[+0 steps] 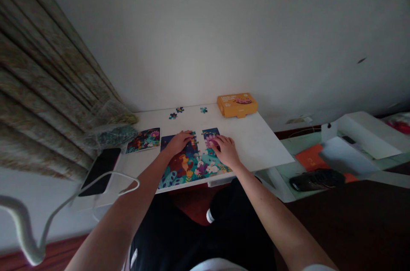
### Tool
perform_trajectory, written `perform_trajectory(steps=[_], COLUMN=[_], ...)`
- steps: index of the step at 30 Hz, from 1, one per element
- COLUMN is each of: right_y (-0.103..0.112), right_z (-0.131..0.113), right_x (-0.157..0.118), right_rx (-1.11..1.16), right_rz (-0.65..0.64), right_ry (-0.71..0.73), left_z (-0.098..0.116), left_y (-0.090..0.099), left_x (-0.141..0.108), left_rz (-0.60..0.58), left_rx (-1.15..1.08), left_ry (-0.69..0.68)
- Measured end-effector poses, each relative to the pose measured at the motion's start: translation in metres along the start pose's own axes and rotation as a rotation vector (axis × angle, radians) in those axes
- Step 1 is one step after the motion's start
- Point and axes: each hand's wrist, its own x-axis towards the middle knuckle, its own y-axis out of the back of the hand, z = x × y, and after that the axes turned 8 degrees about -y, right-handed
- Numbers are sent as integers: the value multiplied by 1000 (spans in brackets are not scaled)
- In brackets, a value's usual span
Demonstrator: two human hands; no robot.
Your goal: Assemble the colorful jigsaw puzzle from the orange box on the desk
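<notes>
A partly joined jigsaw puzzle (185,166) lies near the front edge of the white table, with a gap in its upper middle. My left hand (180,142) rests on its upper left part, fingers at a piece beside the gap; whether they grip it is too small to tell. On the upper right part lies my right hand (226,149), its fingers apart over the pink area. Behind the puzzle are loose pieces (173,116) and a single teal piece (204,110). To the left sits a picture card (144,140) with a similar colourful print.
An orange box (237,105) stands at the table's back right. A black phone (101,172), a clear plastic bag (113,134) and a white cable (105,173) are at the left. Right of the table, a low glass surface holds a dark object (317,180) and white boxes (368,136).
</notes>
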Motion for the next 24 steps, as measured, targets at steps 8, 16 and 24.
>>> perform_trajectory(steps=[8, 16, 24], right_y=[-1, -1, -2], right_z=[1, 2, 2], right_x=[0, 0, 0], right_rx=[-8, -3, -7], right_rz=[-2, 2, 13], right_ry=[2, 4, 2], left_z=[11, 26, 23], left_y=[-3, 0, 4], left_x=[-4, -1, 1], left_rz=[-41, 10, -29], left_rx=[109, 174, 255], left_ry=[50, 79, 66])
